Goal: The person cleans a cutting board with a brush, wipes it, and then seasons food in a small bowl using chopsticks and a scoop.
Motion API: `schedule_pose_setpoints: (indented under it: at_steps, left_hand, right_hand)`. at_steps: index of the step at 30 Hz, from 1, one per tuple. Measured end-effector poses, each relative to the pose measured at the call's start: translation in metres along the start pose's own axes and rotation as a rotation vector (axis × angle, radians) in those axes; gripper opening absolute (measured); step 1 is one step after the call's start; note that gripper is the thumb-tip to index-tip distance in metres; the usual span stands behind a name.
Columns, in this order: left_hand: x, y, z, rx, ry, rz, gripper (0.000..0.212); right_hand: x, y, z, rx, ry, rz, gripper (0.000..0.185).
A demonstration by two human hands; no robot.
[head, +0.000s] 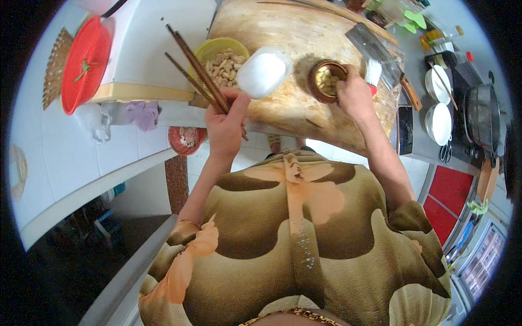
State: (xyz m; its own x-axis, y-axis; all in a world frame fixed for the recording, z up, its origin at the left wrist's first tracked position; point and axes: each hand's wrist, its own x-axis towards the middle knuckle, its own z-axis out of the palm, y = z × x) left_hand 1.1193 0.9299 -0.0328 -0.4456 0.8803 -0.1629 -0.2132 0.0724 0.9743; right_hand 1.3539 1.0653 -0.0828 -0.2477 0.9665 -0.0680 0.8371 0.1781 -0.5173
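Observation:
My left hand (226, 118) holds several dark wooden chopsticks (195, 67), their tips spread and pointing up and left. Behind that hand is a yellow-green plastic basket (222, 42) of pale pieces that look like peeled garlic cloves (224, 65). A white oval container (265, 72) sits right of the basket; whether its white surface is a lid or contents, I cannot tell. My right hand (355, 91) grips the rim of a small brown glazed pot (315, 83) on the wooden board. Similar pale cloves (326, 81) lie inside the pot.
A cleaver (371, 51) and a white-bristled brush (373, 73) lie right of the pot on the large wooden board (301, 32). White bowls (438, 124), scissors (445, 153) and a dark pan (483, 114) stand farther right. A red plastic basin (87, 65) leans at left.

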Motion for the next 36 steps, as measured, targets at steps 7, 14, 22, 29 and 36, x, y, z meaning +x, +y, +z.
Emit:
schedule_pose_setpoints:
  at_steps: [7,14,22,29,36]
  left_hand:
    - [0.004,-0.002,0.006,-0.007,-0.059,-0.016,0.007]
    - [0.004,-0.004,0.016,-0.011,-0.139,0.001,0.007]
    - [0.001,0.002,0.042,0.087,-0.175,0.036,0.008]
    - [0.002,-0.006,0.045,0.076,-0.234,0.026,0.008]
    - [0.003,-0.005,0.048,0.077,-0.213,0.027,0.008]
  right_hand:
    - [0.005,-0.003,-0.007,-0.001,-0.15,0.083,0.044]
    - [0.006,-0.042,-0.062,0.077,0.223,-0.115,0.022]
    - [-0.005,-0.097,-0.072,0.009,-0.004,-0.55,0.015]
    - [-0.002,-0.095,-0.058,-0.071,-0.05,-0.537,0.017]
    - [0.0,-0.085,-0.075,0.193,-0.073,-0.301,0.014]
